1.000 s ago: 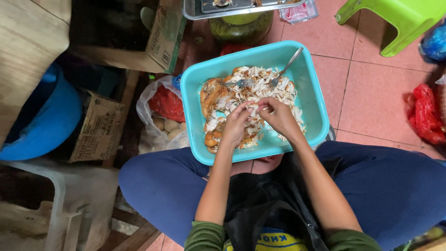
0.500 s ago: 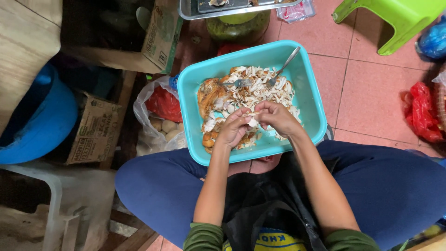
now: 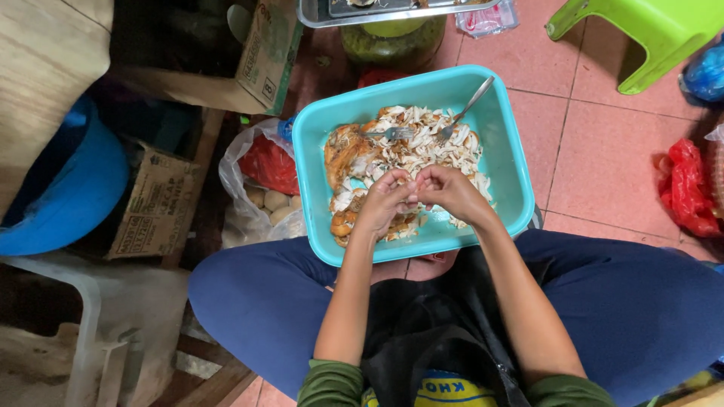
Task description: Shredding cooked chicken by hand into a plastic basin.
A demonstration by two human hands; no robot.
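Sitting cross-legged on the red tiled floor (image 3: 596,158), the person has dark blue trouser legs nearest the camera, with the lower edge cutting off a green sleeve at each elbow. Both forearms reach forward over a turquoise rectangular plastic tub (image 3: 507,162) that rests at the knees, its long axis running from near left to far right. The left hand (image 3: 383,202) and right hand (image 3: 452,192) meet over the tub's near half, fingertips pressed together around a small pale piece of shredded cooked chicken (image 3: 411,151); the piece itself is mostly hidden. The meat heap fills the tub's middle, browner at its left. Two metal forks (image 3: 460,117) lie farther back, handles pointing away to the right. Beyond, a lime-green plastic stool (image 3: 664,34) is cropped.
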